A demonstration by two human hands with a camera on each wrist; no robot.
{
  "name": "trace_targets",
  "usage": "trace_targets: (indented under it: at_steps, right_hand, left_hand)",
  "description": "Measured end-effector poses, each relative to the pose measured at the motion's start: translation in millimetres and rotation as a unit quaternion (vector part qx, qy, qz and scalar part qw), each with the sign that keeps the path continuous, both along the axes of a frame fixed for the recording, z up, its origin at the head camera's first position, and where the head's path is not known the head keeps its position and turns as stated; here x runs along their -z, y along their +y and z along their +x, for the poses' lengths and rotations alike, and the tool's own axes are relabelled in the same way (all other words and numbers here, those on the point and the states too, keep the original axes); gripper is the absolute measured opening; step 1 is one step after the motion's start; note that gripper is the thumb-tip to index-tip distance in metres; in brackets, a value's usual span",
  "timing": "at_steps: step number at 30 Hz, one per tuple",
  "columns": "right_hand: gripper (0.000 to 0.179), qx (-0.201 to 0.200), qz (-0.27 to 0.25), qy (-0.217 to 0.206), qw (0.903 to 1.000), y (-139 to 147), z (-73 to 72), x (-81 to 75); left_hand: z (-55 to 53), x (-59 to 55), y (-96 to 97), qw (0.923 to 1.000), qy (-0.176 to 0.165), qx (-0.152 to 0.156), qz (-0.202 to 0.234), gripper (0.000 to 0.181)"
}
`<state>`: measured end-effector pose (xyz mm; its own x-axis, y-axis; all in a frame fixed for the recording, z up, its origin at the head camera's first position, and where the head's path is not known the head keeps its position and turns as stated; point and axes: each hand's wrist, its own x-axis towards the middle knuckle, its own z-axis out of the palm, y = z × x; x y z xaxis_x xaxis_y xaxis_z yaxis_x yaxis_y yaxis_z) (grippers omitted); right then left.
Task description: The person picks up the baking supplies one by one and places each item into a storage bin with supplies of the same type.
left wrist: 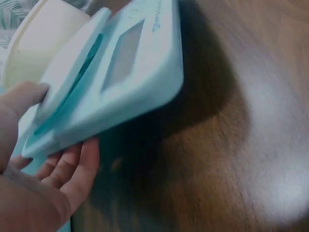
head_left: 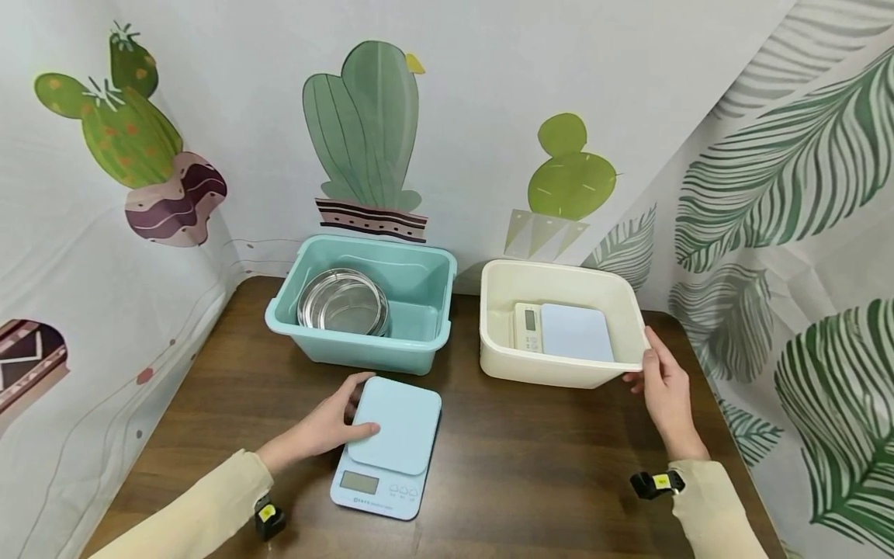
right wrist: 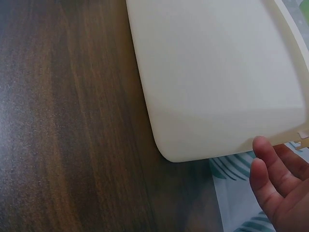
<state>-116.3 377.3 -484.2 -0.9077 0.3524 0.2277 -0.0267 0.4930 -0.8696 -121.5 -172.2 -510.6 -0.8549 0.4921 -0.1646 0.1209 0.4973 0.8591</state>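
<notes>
My left hand (head_left: 331, 419) grips a light-blue kitchen scale (head_left: 394, 423) by its left edge, thumb on the platform and fingers underneath. In the left wrist view the scale (left wrist: 130, 67) is tilted and raised off the table. My right hand (head_left: 667, 388) holds the rim of a cream plastic bin (head_left: 538, 371) at its front right corner. Inside that bin sits a second kitchen scale (head_left: 576, 332), cream with a pale platform. The right wrist view shows the fingers (right wrist: 265, 179) against the bin's outer wall (right wrist: 217, 87); their contact with the rim is partly hidden.
A teal plastic bin (head_left: 370, 353) stands at the back left, holding round metal sieves (head_left: 345, 307). Both bins rest on a dark wooden table (head_left: 517, 458). Behind them hangs a white cloth (head_left: 475, 140) printed with cacti and leaves.
</notes>
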Motion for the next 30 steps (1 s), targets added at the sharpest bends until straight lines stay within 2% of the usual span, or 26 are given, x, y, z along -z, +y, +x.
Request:
trace_targets:
  at_steps: [5,11,20,26,30]
  right_hand:
    - [0.046,-0.001,0.000,0.000,1.0000,-0.2,-0.5,-1.1]
    - [0.047,-0.005,-0.007,-0.002,1.0000,-0.3,-0.9,-1.7]
    - [0.046,-0.005,-0.005,-0.001,1.0000,0.4,-0.4,-0.7]
    - [0.047,-0.005,-0.011,-0.002,0.9999,0.0,0.4,-0.3]
    - [0.047,-0.002,-0.014,-0.005,0.9999,0.6,-0.6,-0.1]
  left_hand:
    - [1.2,-2.7,-0.5,0.9990,-0.012,0.033,0.026,0.093]
    - [2.9,-5.0,1.2,0.9980,-0.030,0.045,0.033,0.094]
    - [4.2,-0.7,2.6,0.9981,-0.026,0.055,0.003,0.060]
    - [8.4,1.6,0.6,0.9983,-0.026,0.052,-0.003,0.076]
    - [9.2,1.7,-2.7,0.9967,-0.025,0.075,0.018,0.074]
